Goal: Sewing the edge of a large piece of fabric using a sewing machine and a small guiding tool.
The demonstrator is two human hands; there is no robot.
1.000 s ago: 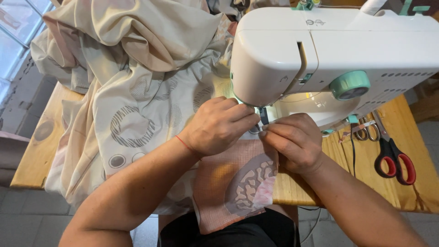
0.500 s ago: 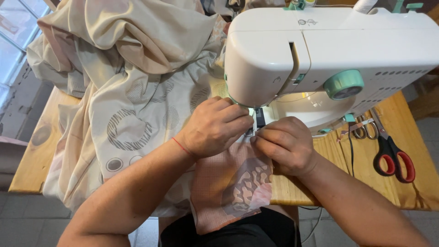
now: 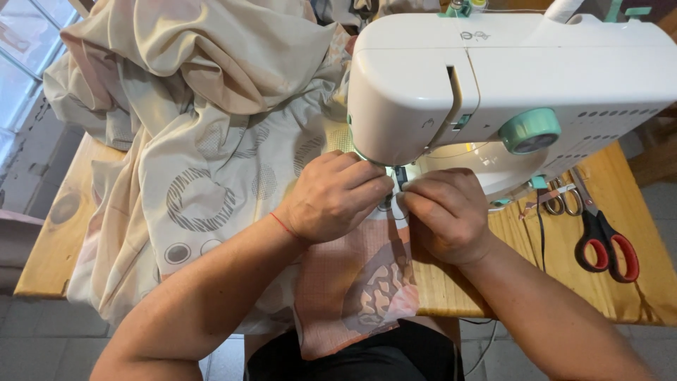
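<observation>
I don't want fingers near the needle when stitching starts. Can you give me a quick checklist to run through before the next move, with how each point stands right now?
1. Both hands on the fabric: ok. The left hand and right hand press the pink fabric at the sewing machine.
2. Fingertips away from the needle: not ok. Both sets sit right at the presser foot.
3. Needle position: cannot tell, the hands hide it.
4. Loose cloth kept out of the way: ok. The beige fabric is piled to the left.
5. Scissors out of the way: ok, lying on the table to the right.
</observation>
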